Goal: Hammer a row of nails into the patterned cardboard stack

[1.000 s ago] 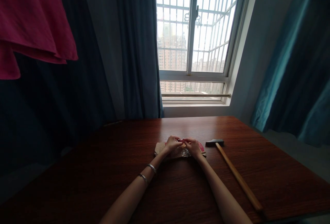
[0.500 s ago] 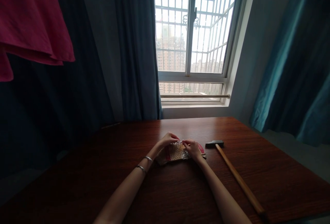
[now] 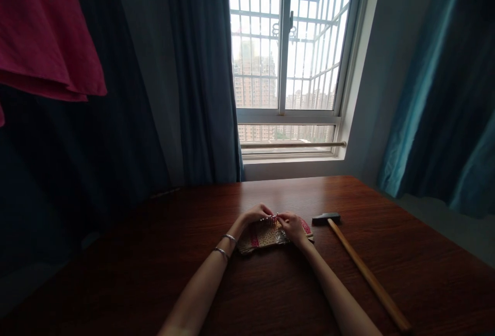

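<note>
A pale, flat piece [image 3: 266,238] with rows of dark dots and pink-red patterned ends lies on the table under both hands. From its upper part rises a row of thin pins [image 3: 268,218] with bright heads, too small to name surely. My left hand [image 3: 257,214] bends over the row's left side, fingers curled together; whatever they grip is hidden. Opposite it, my right hand [image 3: 293,229] pinches thumb and finger at the row's right end, by a pale-headed pin. To the right lies a hammer [image 3: 358,264], its black head pointing away from me.
The brown wooden table [image 3: 216,295] runs up to the wall below a barred window [image 3: 284,114]. Dark blue curtains [image 3: 204,78] hang on both sides. A pink cloth [image 3: 50,37] hangs at the upper left.
The view has shifted a little, so the table things sit slightly lower and farther right. Both hands stay over the dotted piece, fingers only slightly moved.
</note>
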The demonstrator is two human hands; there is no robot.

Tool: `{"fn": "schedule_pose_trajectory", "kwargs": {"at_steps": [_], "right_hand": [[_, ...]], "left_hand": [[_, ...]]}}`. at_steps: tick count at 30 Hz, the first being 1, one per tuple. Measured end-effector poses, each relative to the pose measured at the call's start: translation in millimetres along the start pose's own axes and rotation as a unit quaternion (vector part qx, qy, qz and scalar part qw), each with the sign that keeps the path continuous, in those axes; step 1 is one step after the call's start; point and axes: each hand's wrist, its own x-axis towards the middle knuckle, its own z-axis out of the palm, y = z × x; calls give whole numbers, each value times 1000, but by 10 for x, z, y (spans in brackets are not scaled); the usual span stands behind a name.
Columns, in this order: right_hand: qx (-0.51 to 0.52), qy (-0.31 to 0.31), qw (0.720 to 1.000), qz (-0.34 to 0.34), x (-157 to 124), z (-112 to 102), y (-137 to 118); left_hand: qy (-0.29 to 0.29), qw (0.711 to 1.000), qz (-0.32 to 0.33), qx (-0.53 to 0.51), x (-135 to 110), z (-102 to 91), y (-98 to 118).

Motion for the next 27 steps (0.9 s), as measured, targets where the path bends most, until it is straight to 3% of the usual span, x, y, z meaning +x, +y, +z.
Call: {"fn": "schedule_pose_trajectory", "kwargs": {"at_steps": [27], "right_hand": [[-8,-3,1000,10,6,3,-22]], "left_hand": [[-11,999,44,-27,-4,35,-6]]}}
